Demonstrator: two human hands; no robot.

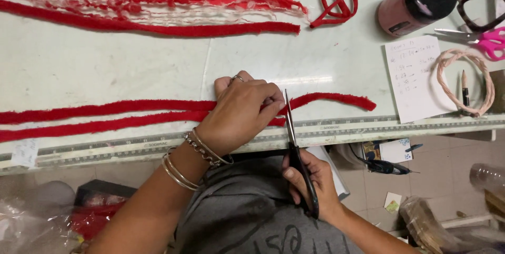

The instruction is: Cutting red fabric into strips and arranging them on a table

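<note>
Strips of fuzzy red cloth (105,117) lie side by side along the near edge of the counter (105,64), just above the ruler (158,142) set into that edge, probably so their length can be read against it. The left hand (239,112) lies palm down on the strips, fingers curled and pressing them flat to the counter, which keeps the cloth taut and unmoving right beside the blades. Bangles sit on that wrist.

The right hand (310,183), below the ruler and off the counter's edge, is closed through the handles of the black scissors (294,148). The blades point up across the ruler and meet the strips just right of the left hand's fingertips; they look nearly closed, though how far they are parted is hard to tell. Beyond the blades, the upper strip's short end (336,98) runs on to the right.

Far above the ruler, a bundle of red and pale frayed strips (147,6) lies along the counter's back, with a red loop (336,4) beside its right end. Right of that are a dark-capped jar (415,4), pink scissors (486,41), a note sheet (413,77) and a pale twisted cord ring (465,83).
</note>
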